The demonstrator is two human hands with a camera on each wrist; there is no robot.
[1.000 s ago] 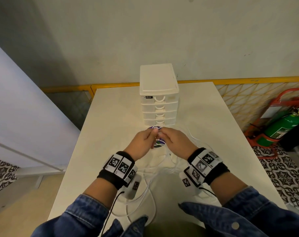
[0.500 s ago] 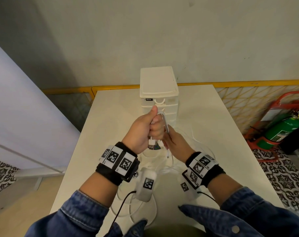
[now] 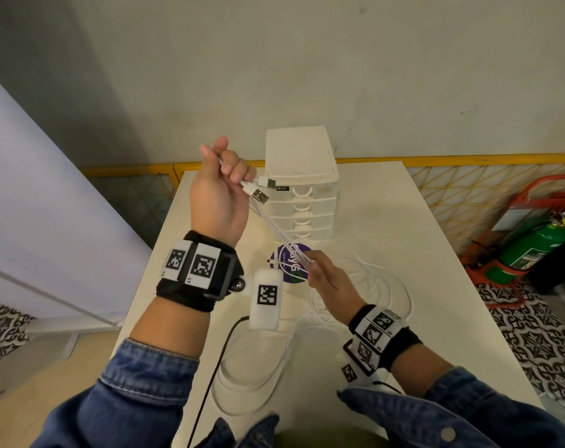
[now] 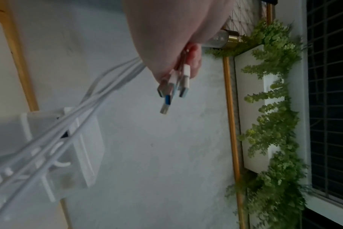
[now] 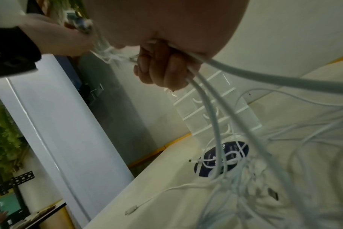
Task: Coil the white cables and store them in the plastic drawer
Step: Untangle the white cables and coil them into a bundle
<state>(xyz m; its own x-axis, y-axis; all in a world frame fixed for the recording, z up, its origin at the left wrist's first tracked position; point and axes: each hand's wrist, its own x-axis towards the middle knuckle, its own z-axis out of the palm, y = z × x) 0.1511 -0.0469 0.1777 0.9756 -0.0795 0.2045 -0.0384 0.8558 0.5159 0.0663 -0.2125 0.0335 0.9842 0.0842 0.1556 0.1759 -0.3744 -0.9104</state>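
My left hand [image 3: 224, 185] is raised above the table and grips several white cables [image 3: 276, 227] near their USB plugs [image 4: 171, 86], which stick out past its fingers. The cables run taut down to my right hand [image 3: 320, 273], whose curled fingers [image 5: 161, 72] hold them lower down, just above the table. Below that hand the cables spread in loose tangled loops [image 3: 381, 286] on the white table [image 3: 420, 221]. The white plastic drawer unit [image 3: 302, 185] stands at the back middle of the table with all its drawers closed.
A round purple sticker [image 3: 282, 261] lies on the table in front of the drawer unit. More cable loops [image 3: 249, 379] lie near the front edge. A green fire extinguisher [image 3: 533, 247] on a red stand is on the floor to the right.
My left hand has lifted up and to the left with the plug ends, pulling the cables taut. My right hand stayed low and slid down along them.
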